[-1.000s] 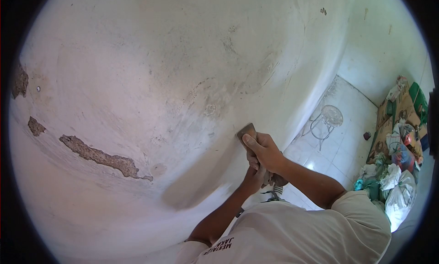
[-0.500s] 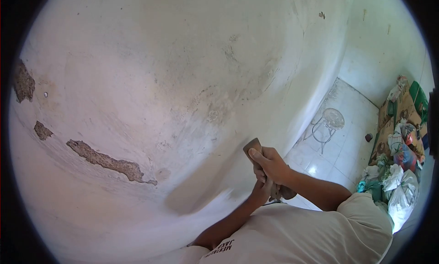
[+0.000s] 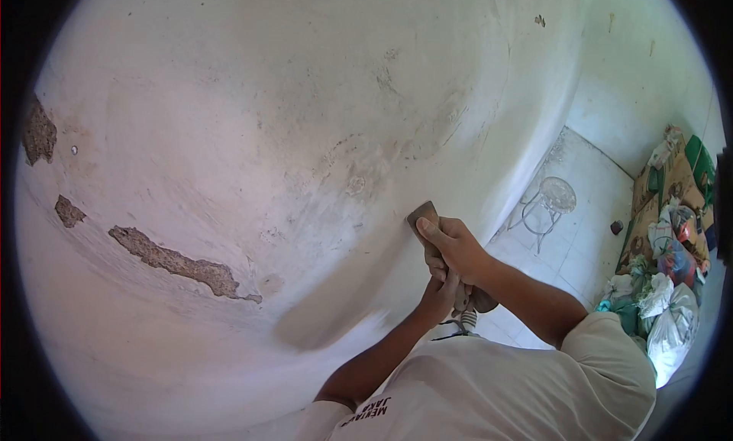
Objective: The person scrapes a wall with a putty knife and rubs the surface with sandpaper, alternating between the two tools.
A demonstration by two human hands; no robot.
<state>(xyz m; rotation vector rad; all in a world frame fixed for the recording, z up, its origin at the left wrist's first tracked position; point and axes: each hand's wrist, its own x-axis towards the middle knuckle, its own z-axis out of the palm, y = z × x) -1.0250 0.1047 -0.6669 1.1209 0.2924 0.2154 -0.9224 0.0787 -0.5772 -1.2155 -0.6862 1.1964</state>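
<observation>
A brown flat-ended tool [image 3: 422, 214] touches or nearly touches the white wall [image 3: 305, 82]. My right hand [image 3: 456, 246] is wrapped round it, thumb lying along its face. Just below, my left hand [image 3: 437, 292] is closed on its lower part, against my right hand; its fingers are partly hidden. Dark smudges and scratches mark the wall near the tool. Farther left, rough brown patches [image 3: 179, 264] show where the surface is broken away. What the brown shape below my hands is, I cannot make out.
A round stool [image 3: 557, 195] stands on the tiled floor [image 3: 584, 239] to the right. Beyond it, cardboard [image 3: 678, 180] and several filled plastic bags [image 3: 673, 330] lie along the right side. A small dark object [image 3: 616, 228] rests on the tiles.
Both hands and the tool have moved up in the view, along the wall. Their grip looks the same.
</observation>
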